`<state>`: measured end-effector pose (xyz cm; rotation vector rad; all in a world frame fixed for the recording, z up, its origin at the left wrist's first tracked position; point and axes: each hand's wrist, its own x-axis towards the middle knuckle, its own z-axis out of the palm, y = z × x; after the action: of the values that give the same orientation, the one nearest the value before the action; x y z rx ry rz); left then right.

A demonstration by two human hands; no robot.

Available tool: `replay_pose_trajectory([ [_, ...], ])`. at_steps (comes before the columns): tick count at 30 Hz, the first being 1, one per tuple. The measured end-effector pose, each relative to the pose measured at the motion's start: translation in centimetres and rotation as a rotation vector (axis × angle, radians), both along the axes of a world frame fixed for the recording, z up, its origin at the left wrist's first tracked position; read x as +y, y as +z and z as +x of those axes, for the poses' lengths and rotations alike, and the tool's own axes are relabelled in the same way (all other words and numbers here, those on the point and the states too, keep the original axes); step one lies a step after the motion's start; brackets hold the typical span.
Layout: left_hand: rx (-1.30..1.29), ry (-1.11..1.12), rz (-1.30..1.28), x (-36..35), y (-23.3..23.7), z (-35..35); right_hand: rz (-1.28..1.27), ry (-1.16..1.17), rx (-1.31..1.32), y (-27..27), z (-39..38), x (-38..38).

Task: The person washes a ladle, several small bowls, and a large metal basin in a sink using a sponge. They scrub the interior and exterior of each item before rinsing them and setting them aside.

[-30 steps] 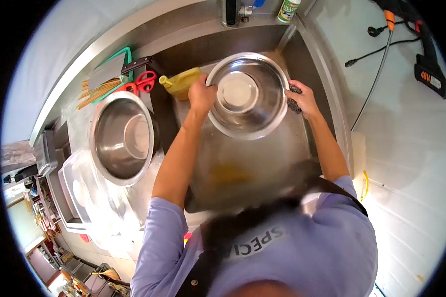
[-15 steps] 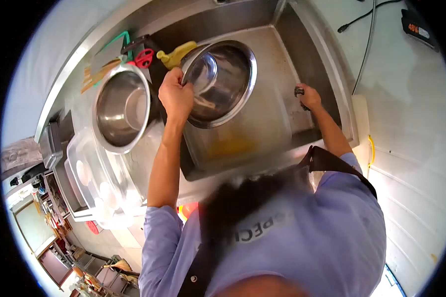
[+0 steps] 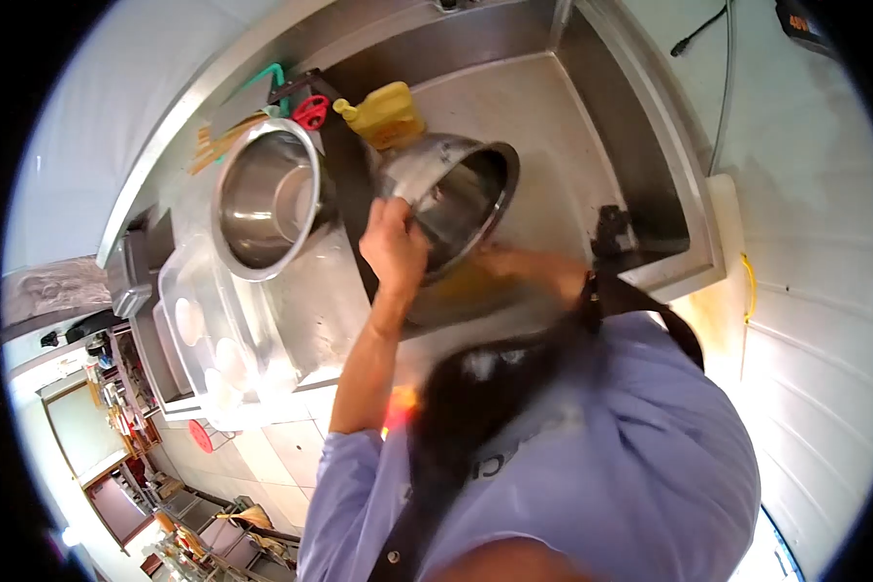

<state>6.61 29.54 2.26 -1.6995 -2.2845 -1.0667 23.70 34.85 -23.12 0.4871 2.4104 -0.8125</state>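
Observation:
A steel bowl (image 3: 461,199) is tilted on its side in the sink (image 3: 538,121), its opening facing right. My left hand (image 3: 395,250) is closed on its near left rim. Beside the lower right of the bowl, my right hand (image 3: 502,262) is smeared by motion; its fingers cannot be made out. A dark, crumpled object (image 3: 611,231) lies at the right side of the sink. Just behind the bowl is a yellow jug (image 3: 388,116).
Left of the sink stands another steel bowl (image 3: 265,204). Clear plastic containers (image 3: 199,315) sit nearer the left edge. Red handles (image 3: 311,113) and a green-edged item (image 3: 277,76) are at the back. A cable (image 3: 724,97) hangs right.
The bowl has come down and nearer, in my left hand. My right hand has moved left toward it, and the dark object it held now lies apart from it.

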Motion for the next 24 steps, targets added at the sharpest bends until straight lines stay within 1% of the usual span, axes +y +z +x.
replay_pose_trajectory([
  [2,0.018,0.018,0.004,-0.8,-0.4,0.4,-0.021,-0.050,-0.133,-2.8,0.2,-1.6],
  [4,0.044,0.023,0.010,-1.8,-1.8,0.4,-0.064,-0.144,-0.212,-3.9,1.3,-1.4],
  [5,0.028,0.032,-0.026,-2.4,-2.3,0.6,-0.106,-0.217,-0.230,-4.4,1.9,-0.4],
  [7,-0.014,0.055,-0.102,-3.1,-3.3,1.0,-0.197,-0.495,-0.243,-4.3,3.9,2.5],
  [8,-0.040,0.070,-0.146,-3.4,-3.8,1.2,-0.266,-0.676,-0.227,-4.4,5.2,4.7],
  [10,-0.068,0.089,-0.235,-3.9,-4.6,1.8,-0.428,-0.980,-0.109,-3.7,7.2,8.4],
  [11,-0.068,0.093,-0.275,-3.6,-4.9,1.7,-0.515,-1.070,-0.017,-2.8,7.8,9.3],
  [14,-0.089,0.127,-0.378,-1.9,-6.3,1.5,-0.682,-1.054,0.240,6.2,7.3,8.2],
  [17,-0.172,0.137,-0.437,0.0,-7.9,0.9,-0.804,-1.160,0.503,0.4,6.3,7.3],
  [18,-0.205,0.133,-0.452,0.5,-8.4,0.6,-0.869,-1.339,0.453,0.8,5.0,7.3],
  [20,-0.177,0.110,-0.510,1.1,-8.6,0.4,-1.011,-1.693,0.335,2.4,1.2,7.1],
  [21,-0.155,0.110,-0.558,1.4,-8.4,0.7,-1.103,-1.779,0.400,0.4,-0.5,7.7],
  [22,-0.131,0.112,-0.607,1.5,-8.2,0.5,-1.197,-1.862,0.464,-3.1,-2.6,8.5],
  [23,-0.186,0.105,-0.618,1.5,-9.6,-0.3,-1.147,-1.840,0.497,-6.2,-5.0,9.2],
  [24,-0.217,0.103,-0.604,1.5,-9.8,-0.7,-1.092,-1.817,0.527,-7.9,-7.2,9.5],
])
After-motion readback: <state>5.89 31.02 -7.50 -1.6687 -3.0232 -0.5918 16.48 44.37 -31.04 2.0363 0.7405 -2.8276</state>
